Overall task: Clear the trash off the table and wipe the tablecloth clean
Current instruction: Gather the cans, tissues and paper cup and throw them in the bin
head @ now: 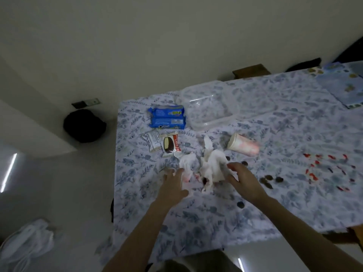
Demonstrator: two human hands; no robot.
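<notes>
A table under a blue floral tablecloth (206,216) carries trash. Crumpled white tissues (213,167) lie in the middle, a smaller wad (186,162) to their left. My left hand (173,185) rests with spread fingers at the smaller wad. My right hand (242,178) touches the right side of the bigger pile, fingers apart. A tipped paper cup (242,144) lies behind. A blue biscuit pack (167,117), a red-and-white snack wrapper (171,145) and a white wrapper (153,141) sit at the far left. Brown crumbs (269,180) and red bits (330,169) dot the cloth.
A clear plastic container (208,107) stands at the back. A blue patterned mat (345,83) lies at the far right corner. On the floor, a black bag (84,125) sits to the left and a white plastic bag (29,244) at the lower left.
</notes>
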